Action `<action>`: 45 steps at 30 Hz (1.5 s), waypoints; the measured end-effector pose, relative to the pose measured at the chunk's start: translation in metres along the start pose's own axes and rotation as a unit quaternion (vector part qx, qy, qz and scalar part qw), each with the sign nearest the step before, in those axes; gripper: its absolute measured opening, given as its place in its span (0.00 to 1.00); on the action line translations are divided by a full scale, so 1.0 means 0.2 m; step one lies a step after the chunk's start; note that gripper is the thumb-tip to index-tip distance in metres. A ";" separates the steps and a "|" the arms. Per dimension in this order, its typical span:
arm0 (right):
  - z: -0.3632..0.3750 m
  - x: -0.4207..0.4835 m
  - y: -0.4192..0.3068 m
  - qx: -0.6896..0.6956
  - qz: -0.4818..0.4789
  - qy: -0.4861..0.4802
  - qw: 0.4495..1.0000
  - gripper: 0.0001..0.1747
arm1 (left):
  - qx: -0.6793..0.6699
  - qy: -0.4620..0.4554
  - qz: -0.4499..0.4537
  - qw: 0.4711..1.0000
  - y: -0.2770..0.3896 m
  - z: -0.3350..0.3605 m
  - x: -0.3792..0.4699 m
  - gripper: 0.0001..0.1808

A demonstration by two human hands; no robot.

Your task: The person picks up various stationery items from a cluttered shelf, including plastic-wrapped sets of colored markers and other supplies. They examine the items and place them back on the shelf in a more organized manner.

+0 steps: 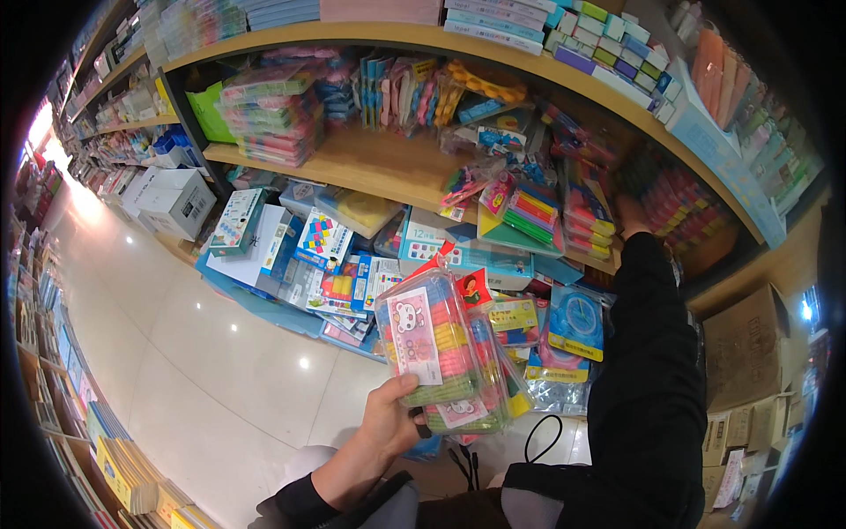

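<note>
Two clear plastic cases of colourful counting sticks point(456, 344), one overlapping the other, are in my left hand point(396, 406); its thumb presses on the lower edge of the front case, which bears a pink label with a cartoon animal. My right arm stretches into the shelf on the right. There my right hand point(631, 215) is beside a stack of clear cases with red and yellow contents point(588, 228); its fingers are partly hidden and blurred. More red and yellow packs point(694, 198) lie deeper in the shelf, to the right of that hand.
A wooden shelf board point(383, 168) holds stacked plastic cases point(271, 119) and bagged goods. Below are boxed learning toys point(324, 241) and a blue clock pack point(576, 317). Cardboard boxes stand at the right point(743, 350) and a white carton point(175, 202) at the left. The shelf edge curves overhead.
</note>
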State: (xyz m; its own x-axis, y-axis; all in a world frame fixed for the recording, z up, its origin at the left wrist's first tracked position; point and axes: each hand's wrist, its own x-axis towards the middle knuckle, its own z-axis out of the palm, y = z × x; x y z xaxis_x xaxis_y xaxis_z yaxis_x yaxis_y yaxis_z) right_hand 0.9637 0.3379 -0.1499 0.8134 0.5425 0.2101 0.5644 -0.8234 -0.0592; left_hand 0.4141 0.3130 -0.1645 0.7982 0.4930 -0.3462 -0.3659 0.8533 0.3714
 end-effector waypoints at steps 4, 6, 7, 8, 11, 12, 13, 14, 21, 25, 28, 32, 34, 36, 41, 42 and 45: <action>-0.06 0.06 0.04 0.153 -0.086 -0.076 0.982 0.16 | 0.000 0.004 -0.013 1.000 -0.01 -0.02 -0.01 0.36; -0.11 0.08 0.05 0.251 -0.140 -0.130 0.949 0.16 | 0.041 0.059 0.000 0.997 -0.02 -0.02 -0.01 0.39; -0.14 0.09 0.03 0.325 -0.110 -0.197 0.919 0.16 | 0.048 0.058 0.010 0.997 -0.02 -0.03 -0.01 0.41; -0.17 0.07 0.04 0.331 -0.070 -0.226 0.913 0.16 | 0.045 0.024 0.021 0.998 -0.02 -0.03 0.00 0.42; -0.21 -0.11 0.09 0.160 -0.039 -0.190 0.968 0.21 | 0.035 0.006 0.025 0.999 -0.01 -0.05 0.03 0.41; -0.19 -0.19 0.09 -0.004 -0.135 -0.110 0.985 0.20 | 0.040 -0.002 0.039 0.998 -0.01 -0.06 0.04 0.40; -0.20 -0.25 0.09 -0.091 -0.132 -0.074 0.984 0.19 | 0.030 -0.001 0.032 0.999 -0.02 -0.06 0.05 0.39; -0.20 -0.32 0.09 -0.135 -0.086 -0.046 0.986 0.18 | 0.027 -0.006 0.030 0.999 -0.02 -0.06 0.05 0.39; -0.12 -0.54 0.12 -0.170 -0.294 0.105 0.935 0.16 | -0.049 -0.057 0.008 0.997 -0.07 -0.03 0.08 0.29; -0.09 -0.54 0.23 0.009 -0.268 0.171 0.948 0.20 | -0.010 0.009 0.041 0.999 -0.10 -0.06 0.07 0.29; -0.10 -0.50 0.23 -0.089 -0.232 0.095 0.964 0.21 | 0.003 0.012 0.038 0.999 -0.10 -0.07 0.08 0.30; -0.12 -0.35 0.03 0.151 -0.130 0.162 0.966 0.13 | 0.006 0.022 0.033 0.999 -0.11 -0.06 0.08 0.30; -0.17 -0.15 -0.11 0.163 -0.210 0.256 0.929 0.13 | 0.004 0.024 0.033 0.999 -0.11 -0.05 0.08 0.31; -0.20 -0.02 -0.20 0.274 -0.188 0.191 0.924 0.13 | 0.007 0.041 0.041 0.998 -0.12 -0.04 0.07 0.31; -0.33 0.18 -0.47 0.571 0.091 -0.061 0.814 0.11 | 0.020 0.057 0.060 0.996 -0.12 -0.03 0.02 0.32; -0.35 0.20 -0.51 0.588 0.076 -0.017 0.805 0.11 | 0.028 0.066 0.069 0.995 -0.12 -0.03 0.01 0.32; -0.40 0.26 -0.56 0.583 0.080 0.027 0.808 0.11 | 0.033 0.079 0.078 0.993 -0.10 -0.03 -0.02 0.31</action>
State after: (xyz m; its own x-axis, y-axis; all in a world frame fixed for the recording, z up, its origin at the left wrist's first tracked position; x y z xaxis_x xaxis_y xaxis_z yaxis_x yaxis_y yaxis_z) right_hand 0.9316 0.4462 -0.0547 0.8998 0.4099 0.1494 0.2277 -0.1492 -0.9622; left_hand 0.4150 0.2956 -0.1762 0.6479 0.6428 -0.4088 -0.4428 0.7545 0.4845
